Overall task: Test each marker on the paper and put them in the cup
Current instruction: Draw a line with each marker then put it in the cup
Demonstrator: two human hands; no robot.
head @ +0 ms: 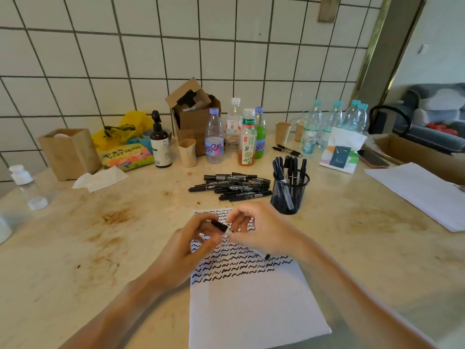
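Far left: I see a clear bottle (24,183) with a white cap near the table (125,248) edge, and a wooden box (70,152) behind it with crumpled tissue (100,178) lying just in front.
Back row: a yellow bag (125,128), a dark pump bottle (160,144), an open cardboard box (193,114) and several drink bottles (227,137) stand along the tiled wall.
Left hand: my left hand (187,250) is curled, its fingertips pinching the black cap end of the marker (227,229) above the paper.
Marker: it is held up between both hands, over the upper part of the sheet, tilted, its pale label showing between the fingers.
Right hand: my right hand (261,230) is curled too, thumb and fingers pinching the marker's barrel; a dark tip pokes out below the palm.
Paper: the paper (251,306) lies flat in front of me, its upper half filled with rows of black squiggles.
Marker pile: loose black markers (232,186) lie heaped just beyond the paper.
Cup: the black mesh cup (289,192) stands just right of the pile, with markers upright in it.
Far right: a tissue pack (342,152), a phone (372,158) and blank sheets (422,190).
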